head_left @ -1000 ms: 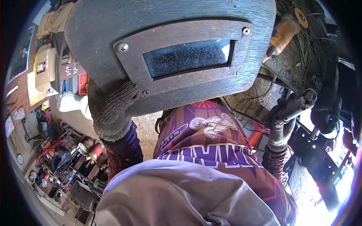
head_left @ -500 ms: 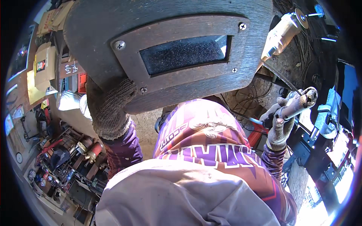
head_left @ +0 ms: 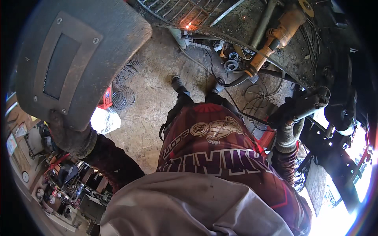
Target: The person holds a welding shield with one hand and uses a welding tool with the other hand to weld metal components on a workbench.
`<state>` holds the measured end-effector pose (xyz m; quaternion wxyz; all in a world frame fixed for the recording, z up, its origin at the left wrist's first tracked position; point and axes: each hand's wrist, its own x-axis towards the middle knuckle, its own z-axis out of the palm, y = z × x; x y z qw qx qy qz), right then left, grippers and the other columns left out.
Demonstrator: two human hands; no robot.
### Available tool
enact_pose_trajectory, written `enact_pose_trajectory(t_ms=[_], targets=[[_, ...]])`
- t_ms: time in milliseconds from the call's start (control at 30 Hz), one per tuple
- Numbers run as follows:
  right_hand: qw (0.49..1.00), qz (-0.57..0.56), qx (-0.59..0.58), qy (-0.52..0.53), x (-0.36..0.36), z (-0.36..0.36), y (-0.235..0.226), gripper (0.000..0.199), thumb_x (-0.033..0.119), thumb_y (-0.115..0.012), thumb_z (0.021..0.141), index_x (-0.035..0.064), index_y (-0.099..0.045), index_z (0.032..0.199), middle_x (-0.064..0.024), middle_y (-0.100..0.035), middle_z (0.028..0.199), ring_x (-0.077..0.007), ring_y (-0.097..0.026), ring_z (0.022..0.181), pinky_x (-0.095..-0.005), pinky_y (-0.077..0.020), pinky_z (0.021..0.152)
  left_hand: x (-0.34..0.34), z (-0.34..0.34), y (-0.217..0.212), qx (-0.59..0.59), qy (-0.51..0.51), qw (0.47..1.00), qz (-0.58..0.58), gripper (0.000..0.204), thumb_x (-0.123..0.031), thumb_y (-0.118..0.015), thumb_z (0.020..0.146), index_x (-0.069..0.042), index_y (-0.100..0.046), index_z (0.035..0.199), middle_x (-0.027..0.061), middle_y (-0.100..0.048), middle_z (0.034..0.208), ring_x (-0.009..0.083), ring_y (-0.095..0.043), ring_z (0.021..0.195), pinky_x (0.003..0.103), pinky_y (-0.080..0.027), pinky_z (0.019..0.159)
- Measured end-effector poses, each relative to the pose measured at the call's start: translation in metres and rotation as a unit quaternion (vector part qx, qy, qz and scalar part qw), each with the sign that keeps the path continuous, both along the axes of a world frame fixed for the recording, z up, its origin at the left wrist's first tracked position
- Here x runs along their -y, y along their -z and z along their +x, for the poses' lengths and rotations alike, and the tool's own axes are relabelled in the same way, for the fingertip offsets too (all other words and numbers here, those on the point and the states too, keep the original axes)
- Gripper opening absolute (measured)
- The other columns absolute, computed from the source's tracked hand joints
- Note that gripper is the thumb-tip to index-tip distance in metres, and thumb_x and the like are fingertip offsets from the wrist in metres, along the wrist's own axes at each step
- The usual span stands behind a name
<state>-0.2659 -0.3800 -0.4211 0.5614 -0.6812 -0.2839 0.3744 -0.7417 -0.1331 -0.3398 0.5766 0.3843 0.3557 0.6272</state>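
My left hand [head_left: 73, 137], in a worn knit glove, grips the lower edge of a dark welding shield [head_left: 88, 74]. The shield is tilted off to the left, and its framed window faces up. At the right, my gloved right hand [head_left: 289, 129] is wrapped round a welding electrode holder [head_left: 309, 105]; shadow hides most of its fingers. Whether a rod sits in the holder's jaw is hard to tell against the table edge. Beyond the hands, a round wire grill [head_left: 173, 10] lies on the worktable, with a small orange glow on its near side.
An orange angle grinder [head_left: 287, 29] lies on the dirty worktable [head_left: 236, 25] at the far right. Below are metal rings [head_left: 231, 65] and looped cables [head_left: 256, 94] on the floor. Wire coils [head_left: 123, 98] and a red crate [head_left: 105, 98] stand left. Tools crowd the lower left.
My left hand has swung the welding shield left and down, uncovering the grill, floor and my feet. The bright light has dimmed. My right hand stays nearly in place with the holder.
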Motion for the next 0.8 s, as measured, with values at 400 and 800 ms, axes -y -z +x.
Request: enact_pose_trajectory(t_ms=[400,800], targets=[[0.998,0.029,0.046,-0.017,-0.010,-0.003,0.004,0.086,0.057,-0.074,0.072,-0.0046,-0.044,0.125,-0.0054,-0.057,0.080,-0.0127,-0.054,0.055,-0.0253,-0.0411,0.048,0.032,0.065,0.030,-0.054,0.056,0.995,-0.055,0.052,-0.002,-0.059,0.083,0.000,-0.042,0.132,0.0170,-0.058,0.114,0.0281,-0.063,0.096,0.037,-0.056,0.076],[0.999,0.022,0.034,-0.027,-0.018,-0.011,-0.006,0.084,0.054,-0.073,0.075,-0.0049,-0.042,0.126,-0.0068,-0.056,0.079,-0.0146,-0.055,0.057,-0.0259,-0.0428,0.050,0.038,0.125,-0.002,-0.170,0.020,0.981,-0.093,0.058,0.000,-0.081,0.060,0.003,-0.057,0.113,0.0151,-0.068,0.089,0.0209,-0.067,0.072,0.028,-0.056,0.058]])
